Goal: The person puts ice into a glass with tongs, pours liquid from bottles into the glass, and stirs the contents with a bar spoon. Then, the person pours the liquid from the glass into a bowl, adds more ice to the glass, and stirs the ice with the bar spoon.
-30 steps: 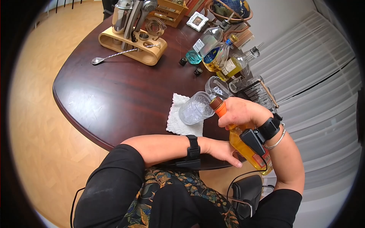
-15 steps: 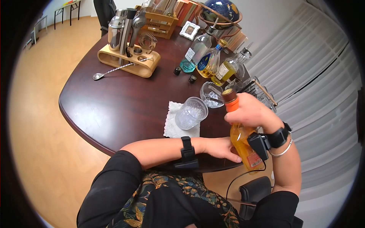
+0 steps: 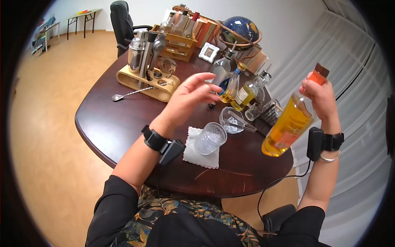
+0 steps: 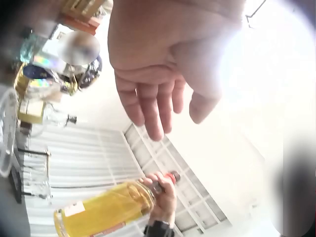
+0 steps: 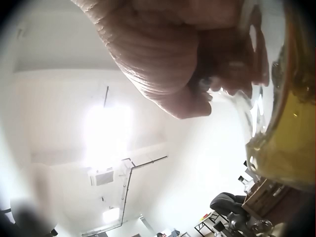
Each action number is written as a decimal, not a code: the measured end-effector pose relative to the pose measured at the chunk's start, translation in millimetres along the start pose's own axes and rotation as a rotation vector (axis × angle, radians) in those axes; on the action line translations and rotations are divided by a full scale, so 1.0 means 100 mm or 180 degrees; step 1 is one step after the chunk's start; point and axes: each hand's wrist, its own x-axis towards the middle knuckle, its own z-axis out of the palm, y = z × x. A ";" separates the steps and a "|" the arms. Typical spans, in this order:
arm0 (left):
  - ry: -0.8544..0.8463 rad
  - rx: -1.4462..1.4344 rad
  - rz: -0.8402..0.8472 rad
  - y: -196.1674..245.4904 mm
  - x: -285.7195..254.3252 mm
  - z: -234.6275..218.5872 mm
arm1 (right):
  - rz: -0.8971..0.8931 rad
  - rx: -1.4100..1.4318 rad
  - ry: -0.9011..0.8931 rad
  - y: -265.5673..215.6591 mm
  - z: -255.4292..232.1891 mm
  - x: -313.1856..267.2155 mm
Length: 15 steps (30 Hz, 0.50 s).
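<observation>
My right hand (image 3: pixel 323 99) grips a bottle of amber liquor (image 3: pixel 290 123) by its neck, holding it tilted above the right side of the table. A brown cap (image 3: pixel 322 70) tops its orange neck band. The left wrist view also shows this bottle (image 4: pixel 106 207), its base to the left. My left hand (image 3: pixel 185 101) is raised over the table with nothing in it, fingers loosely extended. Below and between the hands, a patterned glass (image 3: pixel 210 140) with ice stands on a white cloth (image 3: pixel 190 153). Behind the glass sits a glass bowl of ice (image 3: pixel 232 121) with tongs across it.
At the back left a wooden bar-tool stand (image 3: pixel 142 88) holds a shaker and tools; a twisted bar spoon (image 3: pixel 131 93) leans on it. Several pourer-topped bottles (image 3: pixel 247 94) stand behind the ice bowl. Farther back are a crate (image 3: pixel 175 49), a picture frame (image 3: pixel 208 52) and a globe (image 3: pixel 240 31).
My right hand has lifted the bottle up and right from the table's front edge. My left hand has left the bottle's side and swung up and left over the table. The head view has shifted.
</observation>
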 end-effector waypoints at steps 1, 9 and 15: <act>0.0237 0.0181 -0.0074 -0.08 -0.01 -0.18 | -0.0119 0.0123 0.0028 0.02 0.01 0.10; 0.0549 0.1167 -0.1341 -0.60 -0.34 -0.99 | -0.0537 0.0887 0.0190 0.26 0.76 0.99; 0.0417 0.1444 -0.1464 -0.84 -0.41 -1.13 | -0.0585 0.1202 0.0235 0.47 1.54 1.56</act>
